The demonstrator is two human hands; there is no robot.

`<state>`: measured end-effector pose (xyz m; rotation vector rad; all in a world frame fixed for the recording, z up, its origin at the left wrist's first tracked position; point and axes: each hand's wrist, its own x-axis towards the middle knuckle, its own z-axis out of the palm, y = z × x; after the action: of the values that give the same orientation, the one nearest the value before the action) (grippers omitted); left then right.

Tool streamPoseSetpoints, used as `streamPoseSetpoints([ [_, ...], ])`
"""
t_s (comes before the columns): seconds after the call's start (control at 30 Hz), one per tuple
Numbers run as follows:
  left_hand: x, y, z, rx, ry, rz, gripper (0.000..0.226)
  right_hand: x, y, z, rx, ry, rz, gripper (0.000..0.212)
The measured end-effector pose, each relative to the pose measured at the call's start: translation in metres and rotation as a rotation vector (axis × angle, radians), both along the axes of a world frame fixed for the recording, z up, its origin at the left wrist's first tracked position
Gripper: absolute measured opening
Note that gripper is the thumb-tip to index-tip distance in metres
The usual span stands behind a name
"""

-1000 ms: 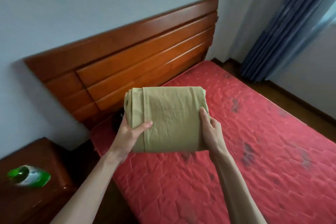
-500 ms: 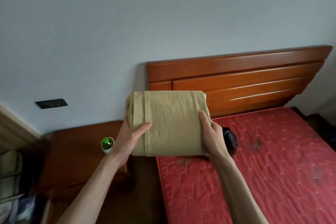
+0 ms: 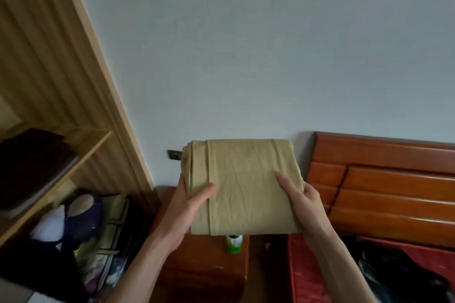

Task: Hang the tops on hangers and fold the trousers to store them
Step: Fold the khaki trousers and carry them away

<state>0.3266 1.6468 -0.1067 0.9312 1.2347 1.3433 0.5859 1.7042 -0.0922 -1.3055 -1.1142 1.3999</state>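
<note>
Head view: folded khaki trousers [image 3: 243, 187] are held up in mid-air, left hand [image 3: 187, 206] and right hand [image 3: 304, 204] gripping opposite sides (thumbs on top, fingers hidden beneath). Below stands a wooden nightstand [image 3: 197, 265] with a green bottle [image 3: 234, 243]; an open wardrobe [image 3: 49, 106] stands left.

Dim, flat indoor light with soft focus throughout

The wall [image 3: 246, 44] is evenly lit, without glare; left of it the wardrobe [image 3: 49, 69] leans steeply from wide-angle distortion, its shelves falling into deep shadow, and the clutter below it is smeared by blur. Glossy highlights streak the headboard [image 3: 394, 179] to the wall's lower right.
</note>
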Motion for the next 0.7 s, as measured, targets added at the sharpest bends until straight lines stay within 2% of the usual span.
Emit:
streamPoseSetpoints([
  [0.1, -0.041, -0.007, 0.007, -0.029, -0.013, 0.127, 0.063, -0.051, 0.02, 0.009, 0.009, -0.008, 0.058, 0.044],
  [0.33, -0.117, -0.014, 0.021, -0.057, -0.012, 0.425, 0.106, -0.159, 0.072, 0.02, 0.017, -0.029, 0.292, 0.042],
  [0.4, -0.135, -0.014, 0.023, -0.075, -0.001, 0.53, 0.11, -0.19, 0.088, 0.021, 0.01, -0.021, 0.364, 0.044],
  [0.43, -0.143, -0.013, 0.025, -0.087, -0.006, 0.572, 0.109, -0.205, 0.095, 0.021, 0.011, -0.014, 0.399, 0.042],
  [0.57, -0.171, -0.011, 0.031, -0.065, -0.033, 0.733, 0.077, -0.263, 0.126, 0.024, 0.02, -0.023, 0.543, 0.04],
  [0.7, -0.195, -0.008, 0.032, -0.059, -0.048, 0.86, 0.074, -0.317, 0.152, 0.023, -0.01, -0.009, 0.698, 0.04],
])
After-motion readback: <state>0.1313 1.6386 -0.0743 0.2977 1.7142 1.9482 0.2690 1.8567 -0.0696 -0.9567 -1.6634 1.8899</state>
